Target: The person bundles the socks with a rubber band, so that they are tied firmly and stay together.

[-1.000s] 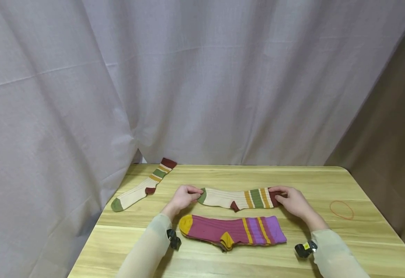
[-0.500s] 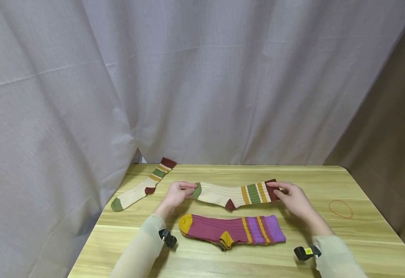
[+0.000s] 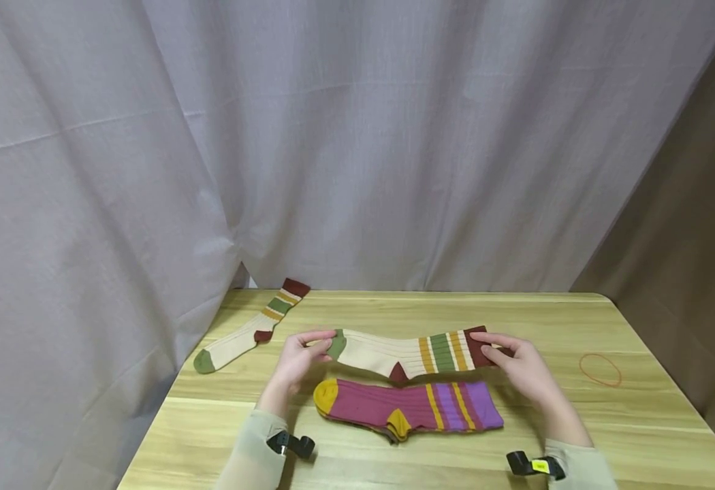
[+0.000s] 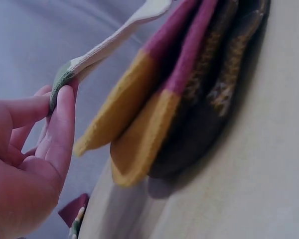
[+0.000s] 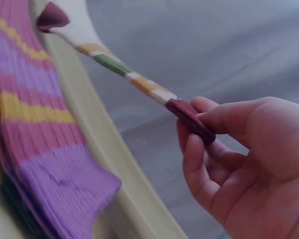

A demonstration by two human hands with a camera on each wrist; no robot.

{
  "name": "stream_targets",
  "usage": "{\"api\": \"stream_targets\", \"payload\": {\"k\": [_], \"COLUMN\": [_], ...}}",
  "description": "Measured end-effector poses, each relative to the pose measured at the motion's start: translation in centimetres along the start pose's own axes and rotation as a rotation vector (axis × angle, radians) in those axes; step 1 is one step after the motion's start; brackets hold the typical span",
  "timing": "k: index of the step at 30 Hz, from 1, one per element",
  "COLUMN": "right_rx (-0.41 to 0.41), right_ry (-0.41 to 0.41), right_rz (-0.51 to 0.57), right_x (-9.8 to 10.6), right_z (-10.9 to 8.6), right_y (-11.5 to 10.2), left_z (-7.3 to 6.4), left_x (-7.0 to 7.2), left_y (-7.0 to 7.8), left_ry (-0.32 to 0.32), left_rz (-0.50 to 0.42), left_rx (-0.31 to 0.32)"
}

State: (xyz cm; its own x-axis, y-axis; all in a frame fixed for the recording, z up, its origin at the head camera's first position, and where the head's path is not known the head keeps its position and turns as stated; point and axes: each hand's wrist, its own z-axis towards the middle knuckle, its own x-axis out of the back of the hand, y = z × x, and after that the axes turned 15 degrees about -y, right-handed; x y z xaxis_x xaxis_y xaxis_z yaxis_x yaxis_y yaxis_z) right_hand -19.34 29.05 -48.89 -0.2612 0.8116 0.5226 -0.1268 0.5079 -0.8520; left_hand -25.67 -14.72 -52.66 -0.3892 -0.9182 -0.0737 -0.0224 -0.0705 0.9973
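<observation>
Stretched level between my hands is a cream sock [image 3: 370,349] with a green toe, maroon heel and cuff, and green and mustard stripes. My left hand [image 3: 296,358] pinches its green toe [image 4: 64,79] between thumb and fingers. At the other end, my right hand [image 3: 524,367] pinches the maroon cuff [image 5: 192,119]. The sock is held up off the table, just behind a purple and magenta sock [image 3: 382,403] with yellow toe and heel. In the left wrist view that sock lies stacked on dark brown socks [image 4: 199,129].
A matching cream striped sock [image 3: 241,340] lies slanted at the table's back left. On the right, a thin orange rubber band [image 3: 600,369] lies on the wooden table [image 3: 652,422]. Grey curtains [image 3: 394,150] hang behind the table and on the left.
Both hands have lifted the cream sock off the table, carrying it left and toward me, closer over the purple sock. The stacked socks, the other cream sock and the rubber band stayed put.
</observation>
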Motion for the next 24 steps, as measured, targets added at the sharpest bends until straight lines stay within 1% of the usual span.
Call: {"api": "stream_targets", "payload": {"k": [4,6,8,11,15,18,21,24], "right_rx": [0.003,0.009,0.012,0.016,0.021,0.012,-0.014,-0.033], "right_ry": [-0.019,-0.024,-0.035,-0.069,-0.124,-0.127,-0.137,-0.179], "right_rz": [0.088,0.106,0.118,0.149,0.157,0.127,0.106,0.09], "right_x": [-0.3,-0.2,-0.1,0.2,0.7,1.1,1.3,1.5], "right_z": [-0.1,-0.3,-0.7,-1.2,-1.8,-2.2,-2.6,-2.7], "right_y": [-0.1,-0.2,-0.3,-0.4,-0.4,-0.3,-0.3,-0.5], "left_z": [-1.1,-1.8,-2.5,-3.0,-3.3,-3.5,-3.7,-4.0], "left_x": [0.0,-0.1,-0.3,-0.5,-0.7,-0.7,-0.5,-0.2], "left_y": [0.0,0.2,0.5,0.9,1.3,1.6,1.8,2.1], "left_ry": [0.036,0.046,0.046,0.033,-0.009,-0.067,-0.114,-0.146], "left_rz": [-0.043,-0.049,-0.046,-0.045,-0.014,0.043,0.09,0.119], "left_rx": [-0.008,-0.011,-0.016,-0.017,-0.018,-0.019,-0.016,-0.01]}}
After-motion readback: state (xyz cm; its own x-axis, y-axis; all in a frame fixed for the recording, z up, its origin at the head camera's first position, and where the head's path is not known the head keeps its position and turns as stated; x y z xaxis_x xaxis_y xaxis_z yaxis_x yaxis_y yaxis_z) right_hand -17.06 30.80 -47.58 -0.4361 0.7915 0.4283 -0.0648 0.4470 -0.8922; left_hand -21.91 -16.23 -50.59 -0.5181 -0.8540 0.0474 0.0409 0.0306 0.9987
